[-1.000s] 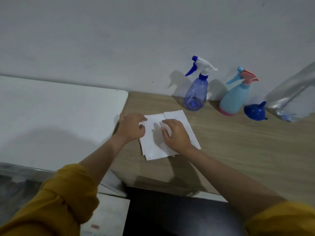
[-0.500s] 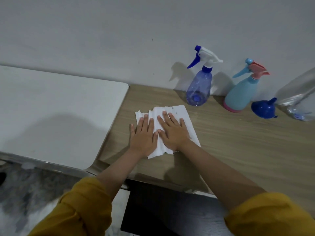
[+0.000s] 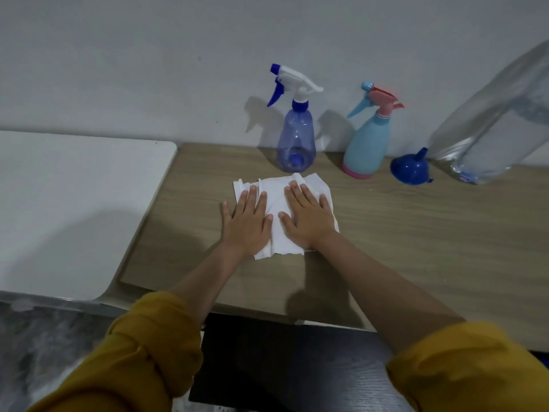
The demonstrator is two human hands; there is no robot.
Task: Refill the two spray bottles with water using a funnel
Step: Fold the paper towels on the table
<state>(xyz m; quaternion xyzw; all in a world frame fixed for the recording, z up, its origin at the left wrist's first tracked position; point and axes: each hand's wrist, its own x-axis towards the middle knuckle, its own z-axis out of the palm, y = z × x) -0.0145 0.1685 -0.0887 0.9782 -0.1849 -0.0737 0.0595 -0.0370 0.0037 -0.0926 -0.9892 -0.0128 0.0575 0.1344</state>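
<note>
A white paper towel (image 3: 277, 190) lies on the wooden table (image 3: 416, 233). My left hand (image 3: 246, 223) and my right hand (image 3: 309, 217) press flat on it side by side, fingers straight. Behind them, by the wall, stands a clear blue spray bottle (image 3: 295, 141) with a white and blue trigger. To its right stands a light blue spray bottle (image 3: 368, 147) with a pink trigger and base. A dark blue funnel (image 3: 410, 169) lies on its side next to that bottle. A large clear plastic water bottle (image 3: 499, 123) leans at the far right.
A white surface (image 3: 74, 203) adjoins the table on the left. A dark panel (image 3: 282, 367) sits below the table's front edge. A grey wall (image 3: 178, 55) runs behind everything.
My hands went from gripping the towel's edges with curled fingers to lying flat on it. The towel is spread wider, and the camera has moved closer.
</note>
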